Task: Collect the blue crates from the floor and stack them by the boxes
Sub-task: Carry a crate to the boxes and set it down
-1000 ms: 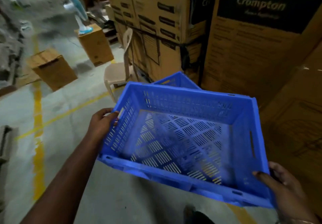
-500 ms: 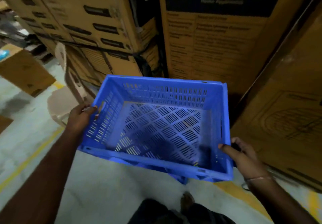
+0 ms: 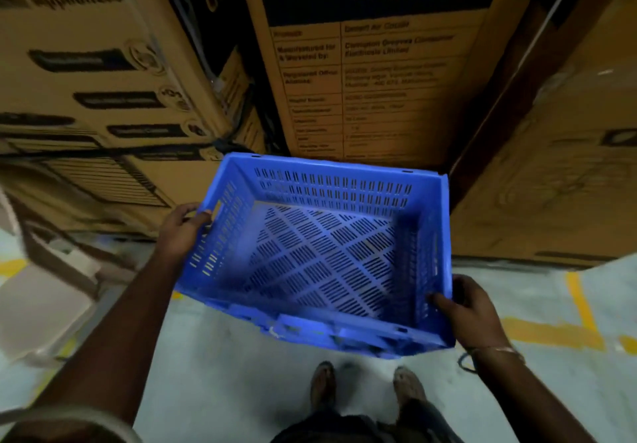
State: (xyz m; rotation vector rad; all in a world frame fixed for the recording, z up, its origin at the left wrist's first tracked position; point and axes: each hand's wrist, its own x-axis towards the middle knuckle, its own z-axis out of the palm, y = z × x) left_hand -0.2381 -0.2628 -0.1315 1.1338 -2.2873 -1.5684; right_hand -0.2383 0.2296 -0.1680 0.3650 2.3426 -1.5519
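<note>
I hold an empty blue slotted crate (image 3: 320, 260) in front of me, right up against the tall cardboard boxes (image 3: 372, 73). My left hand (image 3: 181, 232) grips its left wall at the handle slot. My right hand (image 3: 472, 311) grips the right wall near the front corner, thumb inside. Just under the crate's front edge shows the blue rim of a second crate (image 3: 331, 334); I cannot tell whether the two touch.
Stacked cardboard boxes (image 3: 86, 73) rise on the left and another big box (image 3: 558, 173) on the right. A beige plastic chair (image 3: 44, 291) stands at the left. My feet (image 3: 365, 387) stand on grey floor with yellow lines (image 3: 551, 332).
I have turned to face the boxes and moved closer. The crate has come down and forward with both hands, over the other blue crate seen earlier behind it.
</note>
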